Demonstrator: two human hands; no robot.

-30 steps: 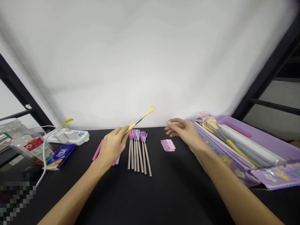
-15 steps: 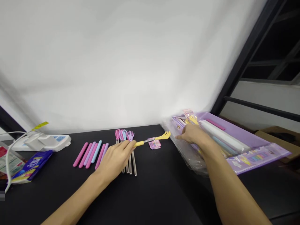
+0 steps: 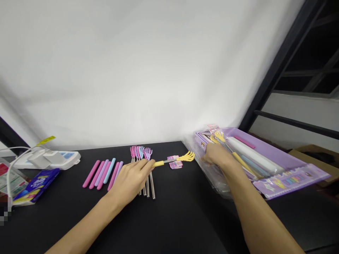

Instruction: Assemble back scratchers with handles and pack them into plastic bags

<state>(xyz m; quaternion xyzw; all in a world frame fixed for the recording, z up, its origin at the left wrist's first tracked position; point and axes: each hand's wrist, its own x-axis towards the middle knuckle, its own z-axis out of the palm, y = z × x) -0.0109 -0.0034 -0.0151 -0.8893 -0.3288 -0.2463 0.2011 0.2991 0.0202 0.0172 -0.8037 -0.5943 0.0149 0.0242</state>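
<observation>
My left hand [image 3: 136, 174] is closed on the yellow handle of a back scratcher [image 3: 186, 156], whose claw head points right. Below that hand lie metal-rod back scratchers with pink, blue and purple claw heads [image 3: 148, 153]. Several pink, purple and blue handle tubes [image 3: 102, 175] lie side by side to its left. My right hand [image 3: 217, 154] is closed on the near left edge of a purple box [image 3: 267, 155], its fingertips partly hidden. Inside the box are a wrapped yellow back scratcher [image 3: 219, 135] and long white, blue and yellow pieces.
Small pink cards [image 3: 175, 165] lie under the held scratcher. Clear plastic wrapping [image 3: 221, 181] spreads along the box's left side. A power strip [image 3: 70, 158] with plugs and a blue packet [image 3: 39, 185] are at the left. A white wall [image 3: 159, 70] rises behind the black table [image 3: 172, 218].
My right hand has moved slightly down, its fingers curling in at the box's edge. The yellow scratcher in my left hand has shifted a little right and lower.
</observation>
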